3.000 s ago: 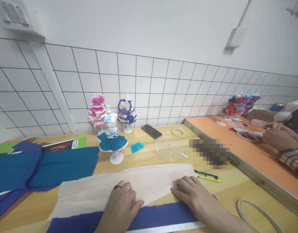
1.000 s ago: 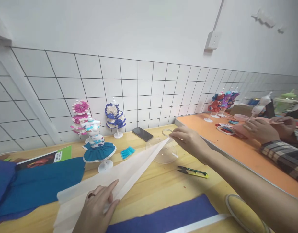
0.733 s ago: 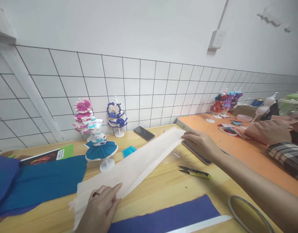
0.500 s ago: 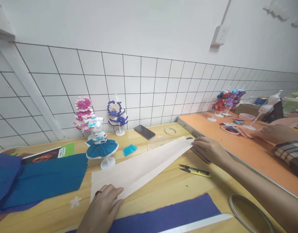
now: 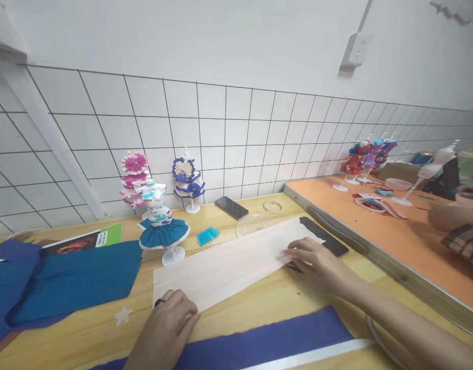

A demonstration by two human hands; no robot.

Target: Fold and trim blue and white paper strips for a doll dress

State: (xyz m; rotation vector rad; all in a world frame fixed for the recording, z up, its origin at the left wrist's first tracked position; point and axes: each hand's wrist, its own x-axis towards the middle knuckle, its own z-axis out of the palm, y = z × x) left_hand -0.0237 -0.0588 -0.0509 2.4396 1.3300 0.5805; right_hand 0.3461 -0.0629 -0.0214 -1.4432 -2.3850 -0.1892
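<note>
Flattening: a long strip of white crepe paper (image 5: 236, 259) is being pressed flat on the wooden table (image 5: 275, 295), laid slantwise from near left to far right.
Left hand (image 5: 169, 329): set palm-down on the strip's near left corner, fingers together and lying flat; nothing is pinched, the paper is only weighted.
Right hand (image 5: 311, 259): laid on the strip towards its far right end, fingers spread a little and pressing down; whether an edge is nipped under the fingertips cannot be told.
Paper state: seen flat along its whole length, no lifted part; its far end lies over a dark phone (image 5: 327, 241) and partly over a clear plastic disc (image 5: 250, 226).
Done, as judged: the laying-out appears finished or nearly so, both ends being held down.
Left, as judged: no fold, pleat or cut is visible in the strip, so the shaping seems not yet begun.
Near edge: a purple paper strip (image 5: 267, 341) with a white ruler edge (image 5: 317, 353) lies just in front of the hands, untouched.
Beside: blue-green paper sheets (image 5: 72, 282) at left; a small mannequin in a blue skirt (image 5: 163, 226) behind the strip, apart from it.
Neighbour: another person's checked sleeve (image 5: 466, 244) is seen over the orange table (image 5: 394, 236) at right.
</note>
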